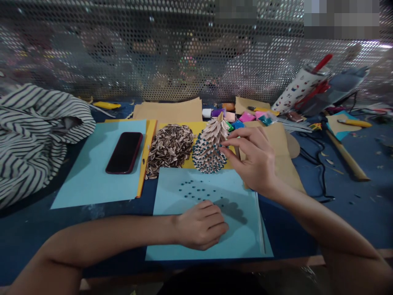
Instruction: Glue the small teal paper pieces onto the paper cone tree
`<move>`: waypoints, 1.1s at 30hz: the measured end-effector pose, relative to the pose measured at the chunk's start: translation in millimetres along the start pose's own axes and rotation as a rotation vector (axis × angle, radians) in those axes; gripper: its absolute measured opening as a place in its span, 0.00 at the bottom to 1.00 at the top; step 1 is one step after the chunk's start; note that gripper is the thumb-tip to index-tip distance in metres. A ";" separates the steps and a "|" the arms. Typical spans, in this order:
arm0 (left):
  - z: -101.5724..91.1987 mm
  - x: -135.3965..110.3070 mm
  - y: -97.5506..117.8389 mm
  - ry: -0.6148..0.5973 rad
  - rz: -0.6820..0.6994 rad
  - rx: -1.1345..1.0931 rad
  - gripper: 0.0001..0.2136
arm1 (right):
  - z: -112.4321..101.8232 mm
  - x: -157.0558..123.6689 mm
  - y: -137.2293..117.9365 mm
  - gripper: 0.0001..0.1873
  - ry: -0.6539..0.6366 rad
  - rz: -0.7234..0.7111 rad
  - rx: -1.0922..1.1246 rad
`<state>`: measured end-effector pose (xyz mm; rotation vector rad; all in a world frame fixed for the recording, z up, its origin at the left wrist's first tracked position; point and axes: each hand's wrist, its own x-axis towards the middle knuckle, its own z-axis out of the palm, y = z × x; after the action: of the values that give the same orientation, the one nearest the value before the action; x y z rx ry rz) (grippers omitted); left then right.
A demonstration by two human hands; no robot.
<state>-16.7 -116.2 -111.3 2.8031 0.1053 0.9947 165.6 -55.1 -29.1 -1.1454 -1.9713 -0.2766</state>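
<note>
A tree-shaped cone (210, 143) covered in pale, overlapping sunflower-seed-like pieces stands upright, with small teal dots over its lower and middle parts. My right hand (253, 157) reaches to the cone's right side, thumb and index finger pinched at its surface; whatever is between the fingertips is too small to make out. Below, my left hand (202, 225) rests as a loose fist on a light blue sheet (175, 246), its palm side hidden. Small teal balls (198, 189) lie scattered on that sheet, just beyond my left hand. A heap of striped sunflower seeds (170, 147) sits left of the cone.
On the left, a phone (124, 152) lies on another blue sheet (92, 164), beside striped cloth (39, 135). Colourful clay packets (246, 117) sit behind the cone. To the right are a patterned tumbler (296, 88), a black cord (322, 164) and a wooden stick (346, 157). Perforated metal (172, 53) stands behind.
</note>
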 end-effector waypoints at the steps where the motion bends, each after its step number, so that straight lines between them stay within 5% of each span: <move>1: -0.1 -0.1 -0.1 0.000 0.000 -0.003 0.07 | 0.2 0.0 0.0 0.04 -0.001 -0.005 -0.012; 21: 2.2 -2.3 -0.4 -0.027 0.007 0.006 0.05 | 4.0 -1.7 1.5 0.04 0.048 -0.072 -0.035; 33: -0.2 -2.9 -1.7 0.021 -0.014 -0.013 0.08 | -35.2 -36.9 11.1 0.06 -0.012 0.044 -0.084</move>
<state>-19.1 -114.8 -113.3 2.7766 0.1205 1.0186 202.8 -91.0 -36.2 -1.2446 -1.9582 -0.3334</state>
